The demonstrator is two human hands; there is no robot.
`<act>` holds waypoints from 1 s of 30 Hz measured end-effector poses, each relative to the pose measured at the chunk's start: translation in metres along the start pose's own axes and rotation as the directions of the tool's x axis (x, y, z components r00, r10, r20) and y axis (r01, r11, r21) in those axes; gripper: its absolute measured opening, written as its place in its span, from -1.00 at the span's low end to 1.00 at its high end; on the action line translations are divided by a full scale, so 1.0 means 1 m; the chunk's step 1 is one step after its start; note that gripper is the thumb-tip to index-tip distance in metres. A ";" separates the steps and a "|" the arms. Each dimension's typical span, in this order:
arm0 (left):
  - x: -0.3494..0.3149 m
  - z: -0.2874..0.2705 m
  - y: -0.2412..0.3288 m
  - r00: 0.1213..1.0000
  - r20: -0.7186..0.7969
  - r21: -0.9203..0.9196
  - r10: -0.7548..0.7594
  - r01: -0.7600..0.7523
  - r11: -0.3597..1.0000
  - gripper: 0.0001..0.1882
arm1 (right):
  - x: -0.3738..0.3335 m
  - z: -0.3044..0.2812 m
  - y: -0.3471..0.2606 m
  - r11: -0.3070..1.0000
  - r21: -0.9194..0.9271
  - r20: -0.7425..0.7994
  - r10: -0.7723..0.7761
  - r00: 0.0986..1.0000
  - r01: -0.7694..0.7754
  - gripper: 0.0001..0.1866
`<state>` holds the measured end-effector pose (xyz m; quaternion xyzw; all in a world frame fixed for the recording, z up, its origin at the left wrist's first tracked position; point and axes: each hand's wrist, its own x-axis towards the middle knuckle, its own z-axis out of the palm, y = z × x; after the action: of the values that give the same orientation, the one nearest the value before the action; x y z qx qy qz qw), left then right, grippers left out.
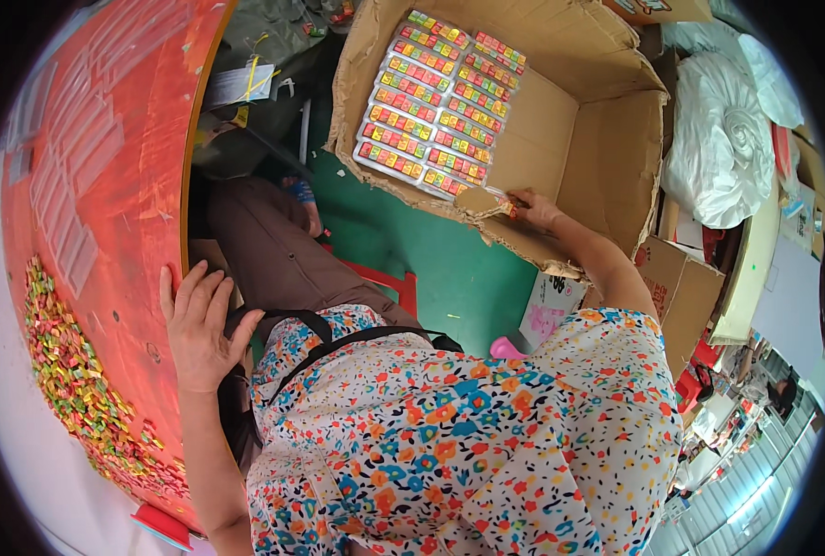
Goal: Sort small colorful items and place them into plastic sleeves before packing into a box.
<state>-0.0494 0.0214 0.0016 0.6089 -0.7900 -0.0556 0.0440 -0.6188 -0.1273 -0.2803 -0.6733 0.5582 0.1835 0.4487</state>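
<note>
My right hand [538, 211] reaches into a large cardboard box [607, 139], just inside its near wall. Its fingers are closed at the end of a clear tray of small colourful wrapped pieces [509, 209]; a torn cardboard flap [477, 201] hides most of that tray. Beside it, clear trays filled with red, yellow, orange and green pieces [436, 102] lie in two columns along the box's left side. My left hand [204, 324] rests at the edge of the red table [144, 278], palm down, fingers apart, holding nothing.
A long heap of loose wrapped pieces [79, 380] lies on the table, with stacked clear plastic trays [83, 157] beyond it. White plastic sacks [718, 139] stand right of the box. A red stool [403, 289] shows on the green floor [431, 250], near my legs.
</note>
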 end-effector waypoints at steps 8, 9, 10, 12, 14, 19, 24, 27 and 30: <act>-0.001 0.000 -0.004 1.000 -0.021 -0.017 -0.004 0.003 1.000 -0.54 | -0.016 -0.019 -0.025 0.954 -0.281 0.063 -0.088 0.994 0.102 -0.39; -0.002 -0.001 -0.004 1.000 -0.022 -0.032 -0.009 0.008 0.999 -0.53 | -0.011 -0.014 -0.016 0.964 -0.244 0.100 -0.082 0.992 0.104 -0.43; -0.002 0.000 -0.002 0.999 -0.035 -0.031 0.001 -0.002 1.000 -0.52 | 0.002 -0.016 -0.019 0.968 -0.217 0.142 -0.096 0.985 0.125 -0.47; -0.013 0.003 -0.006 0.997 -0.054 -0.045 -0.051 0.049 0.998 -0.51 | -0.022 -0.032 -0.090 0.987 -0.150 0.042 -0.055 0.998 0.061 -0.58; -0.009 0.010 -0.009 0.997 -0.076 -0.046 0.003 -0.007 0.999 -0.51 | -0.029 -0.030 -0.072 0.950 -0.313 0.031 0.012 0.999 -0.002 -0.53; -0.007 0.019 -0.010 0.981 -0.158 -0.132 0.111 -0.133 0.982 -0.59 | 0.026 -0.086 0.014 0.998 -0.041 -0.124 -0.062 0.990 0.057 -0.38; -0.029 0.024 -0.007 0.879 -0.475 -0.136 0.033 -0.110 0.985 -0.64 | 0.080 -0.159 -0.097 0.816 0.196 -0.538 -0.375 0.755 0.544 -0.47; -0.042 0.021 0.002 0.795 -0.596 -0.233 -0.113 -0.036 0.972 -0.60 | 0.044 -0.190 -0.180 0.742 0.132 -0.720 -0.384 0.578 0.657 -0.49; -0.066 0.013 0.002 0.814 -0.538 -0.215 -0.217 0.116 0.970 -0.58 | 0.005 -0.195 -0.245 0.732 0.248 -0.660 -0.353 0.664 0.635 -0.51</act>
<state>-0.0365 0.0865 -0.0109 0.6595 -0.6783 0.0529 0.3198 -0.4421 -0.2940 -0.0832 -0.6988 0.4807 -0.2973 0.4384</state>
